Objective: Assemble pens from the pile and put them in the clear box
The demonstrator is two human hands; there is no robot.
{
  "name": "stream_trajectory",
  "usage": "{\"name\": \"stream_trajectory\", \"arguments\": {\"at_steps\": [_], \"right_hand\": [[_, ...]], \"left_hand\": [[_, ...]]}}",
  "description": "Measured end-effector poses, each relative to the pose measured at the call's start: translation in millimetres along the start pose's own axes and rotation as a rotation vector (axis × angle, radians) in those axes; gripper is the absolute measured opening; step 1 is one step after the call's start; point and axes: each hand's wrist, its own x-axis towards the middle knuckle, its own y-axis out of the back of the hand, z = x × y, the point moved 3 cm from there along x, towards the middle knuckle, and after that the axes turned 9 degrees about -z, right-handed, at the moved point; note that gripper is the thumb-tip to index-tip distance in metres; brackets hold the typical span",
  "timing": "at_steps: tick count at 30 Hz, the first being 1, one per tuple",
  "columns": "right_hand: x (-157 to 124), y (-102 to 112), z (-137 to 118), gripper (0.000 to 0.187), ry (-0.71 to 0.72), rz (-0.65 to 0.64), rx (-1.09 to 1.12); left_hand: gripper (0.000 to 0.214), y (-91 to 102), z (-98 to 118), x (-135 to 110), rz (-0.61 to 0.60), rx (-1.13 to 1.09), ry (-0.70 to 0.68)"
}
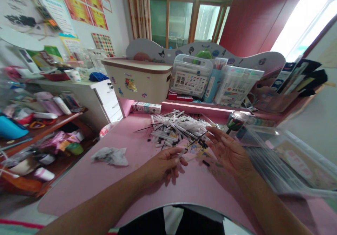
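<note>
My left hand [170, 163] is above the pink desk, its thumb and fingers closed around a short clear-white tube [181, 153] with a dark end. To its right, my right hand [229, 150] has its palm turned inward and its fingers fairly straight. A thin black stick [197, 140] runs from its fingertips, slanting down towards the tube's end; the exact grip is hard to see. Just behind both hands lies a heap of white tubes [181, 124] mixed with small black caps [202, 143]. One black cap [206, 163] lies apart, near my right hand.
A crumpled white plastic bag [110, 156] lies on the desk [79, 179] at left. At right stand a clear plastic bin [295, 158] and a can [237, 121]. The shelf behind holds a cream storage box [142, 82] and pen cases [192, 77].
</note>
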Motion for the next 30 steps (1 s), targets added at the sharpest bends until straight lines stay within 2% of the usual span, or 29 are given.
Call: {"name": "stream_trajectory", "arguments": {"at_steps": [5,8,12,17,20,24,27,30], "right_hand": [[0,-1,2,0.037,0.004,-0.001,-0.173],[-2,-2,6,0.042,-0.017,-0.046,-0.221],[-4,-6,8,0.043,-0.052,-0.158,-0.214],[-6,-13,2,0.045,-0.016,-0.185,-0.168],[-8,-23,1,0.048,-0.039,-0.252,-0.217],[-8,-29,3,0.041,-0.055,-0.370,-0.444],[-5,-20,2,0.023,-0.024,-0.282,-0.763],[-4,-10,5,0.012,-0.153,-0.244,-1.173]], "left_hand": [[0.034,-1.9,2,-1,-0.010,0.003,-0.001],[0.033,-2.5,3,-1,-0.013,0.003,-0.007],[0.038,-3.1,8,-3,-0.017,-0.019,-0.021],[0.045,-1.2,12,-5,-0.039,-0.020,-0.035],[0.046,-0.1,11,-4,-0.062,-0.022,-0.029],[0.043,1.6,12,-3,-0.078,-0.031,-0.052],[0.043,2.6,15,-4,-0.084,-0.094,-0.107],[0.044,2.2,18,-6,-0.118,-0.131,-0.142]]}}
